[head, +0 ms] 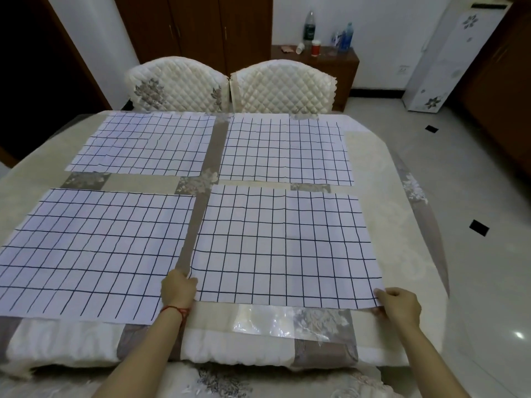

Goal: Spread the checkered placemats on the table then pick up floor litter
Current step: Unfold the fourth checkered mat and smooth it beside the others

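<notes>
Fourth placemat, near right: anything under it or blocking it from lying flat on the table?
Nothing visible. The near-right placemat already lies flat on the tablecloth, clear of the other three; left hand and right hand grip its near corners.

Four placemats: white, thin dark navy grid. Bench cover: cream/beige with grey-brown floral patches. Two chair covers: cream quilted diamonds, grey flower motif. Floor: pale glossy tile, small black diamond insets. Cabinet: dark reddish brown. Left wrist: red string.
</notes>
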The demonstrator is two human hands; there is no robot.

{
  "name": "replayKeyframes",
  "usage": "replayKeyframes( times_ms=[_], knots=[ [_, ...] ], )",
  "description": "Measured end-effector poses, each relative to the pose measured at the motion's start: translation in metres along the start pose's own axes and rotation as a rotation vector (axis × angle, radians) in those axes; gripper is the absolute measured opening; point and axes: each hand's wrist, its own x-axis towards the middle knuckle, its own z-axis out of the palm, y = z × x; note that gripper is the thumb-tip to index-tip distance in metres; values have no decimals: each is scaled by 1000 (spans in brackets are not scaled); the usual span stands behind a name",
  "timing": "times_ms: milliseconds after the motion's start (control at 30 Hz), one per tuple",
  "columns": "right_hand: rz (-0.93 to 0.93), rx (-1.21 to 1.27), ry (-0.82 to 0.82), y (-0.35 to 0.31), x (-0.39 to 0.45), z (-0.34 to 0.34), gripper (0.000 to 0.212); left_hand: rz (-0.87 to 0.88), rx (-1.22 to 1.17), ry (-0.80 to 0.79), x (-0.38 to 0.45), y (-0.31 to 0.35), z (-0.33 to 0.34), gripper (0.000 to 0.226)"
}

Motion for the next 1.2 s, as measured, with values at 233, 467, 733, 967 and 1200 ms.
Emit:
replayKeyframes(
  times_ms=[233, 467, 733, 967, 1200],
  knots=[
    [-30, -48, -27, 16, -5, -6, 21, 60, 53, -20, -12, -16, -11, 43],
    [-50, -91, -31, 20, -11, -5, 21, 65, 86, -17, -14, -24, -13, 38],
    [-37, -326, 111, 17, -18, -4, 31, 95, 170, 58, -24, -20, -16, 20],
    [-460, -404, -4, -45, -18, 52, 33, 553, 357, 13, -24, 45, 34, 29],
    [-874, -695, -295, -78, -10, 150, 68, 790, 609, -303, -7, 102, 116, 46]
  ],
)
